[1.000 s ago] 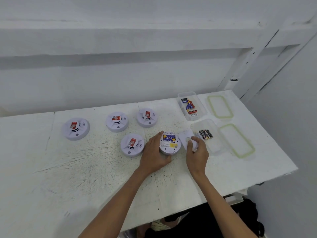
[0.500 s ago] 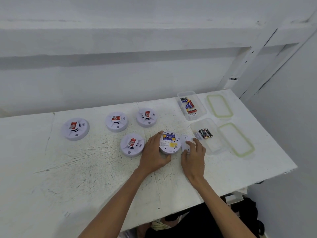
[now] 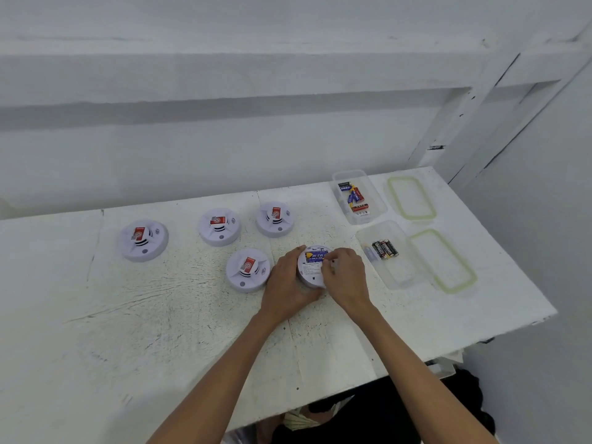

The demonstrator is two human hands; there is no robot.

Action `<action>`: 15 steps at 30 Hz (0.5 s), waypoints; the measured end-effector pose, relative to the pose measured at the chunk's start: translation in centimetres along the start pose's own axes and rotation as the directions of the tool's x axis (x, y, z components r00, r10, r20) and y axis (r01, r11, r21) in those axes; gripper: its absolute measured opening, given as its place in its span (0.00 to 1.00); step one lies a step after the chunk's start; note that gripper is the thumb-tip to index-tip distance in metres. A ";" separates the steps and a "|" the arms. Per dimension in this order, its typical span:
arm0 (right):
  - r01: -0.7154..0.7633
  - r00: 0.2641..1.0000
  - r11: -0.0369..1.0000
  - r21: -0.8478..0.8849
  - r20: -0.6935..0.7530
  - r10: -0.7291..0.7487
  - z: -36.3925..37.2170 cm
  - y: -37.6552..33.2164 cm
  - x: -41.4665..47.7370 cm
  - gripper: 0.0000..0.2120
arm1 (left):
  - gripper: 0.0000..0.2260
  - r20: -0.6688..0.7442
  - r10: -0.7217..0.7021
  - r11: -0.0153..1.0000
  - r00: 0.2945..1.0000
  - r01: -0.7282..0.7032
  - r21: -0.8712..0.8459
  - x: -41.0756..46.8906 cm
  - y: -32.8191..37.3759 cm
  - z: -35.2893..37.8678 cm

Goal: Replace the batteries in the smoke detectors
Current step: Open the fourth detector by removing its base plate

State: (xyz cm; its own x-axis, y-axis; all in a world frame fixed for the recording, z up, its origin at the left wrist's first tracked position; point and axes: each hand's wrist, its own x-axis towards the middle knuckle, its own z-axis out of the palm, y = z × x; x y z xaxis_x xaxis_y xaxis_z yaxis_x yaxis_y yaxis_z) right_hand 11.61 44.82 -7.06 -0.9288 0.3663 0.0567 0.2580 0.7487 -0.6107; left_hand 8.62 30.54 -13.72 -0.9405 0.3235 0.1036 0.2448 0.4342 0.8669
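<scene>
Middle of the frame: the left hand (image 3: 286, 283) wraps around the upside-down smoke detector (image 3: 311, 271) on the white table (image 3: 160, 331). The right hand (image 3: 346, 277) bends its fingers over the detector's right edge, by the blue battery (image 3: 315, 257); I cannot tell if it pinches anything. This looks like the battery step. Next, the battery likely needs a firm, careful push or pull. Farther back left sit four more detectors (image 3: 142, 240); right, two clear boxes (image 3: 397, 275) hold batteries (image 3: 384, 249).

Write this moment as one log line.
left hand: grips upturned detector | right hand: fingers curled at its battery | other detectors: four, face up
</scene>
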 end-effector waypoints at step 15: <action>-0.408 0.891 0.913 -0.015 0.213 0.401 -1.8 -2.6 2.7 0.08 | 0.41 0.016 -0.017 0.996 1.000 0.018 -0.085 -0.2 0.3 -0.5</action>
State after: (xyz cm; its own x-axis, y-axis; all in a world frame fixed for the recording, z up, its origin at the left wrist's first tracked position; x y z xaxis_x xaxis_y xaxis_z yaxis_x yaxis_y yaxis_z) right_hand 8.91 44.85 -3.89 -0.7805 0.5092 -0.3626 0.6182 0.5426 -0.5687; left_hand 8.81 30.23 -13.23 -0.9405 0.3299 0.0810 0.2068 0.3666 0.9071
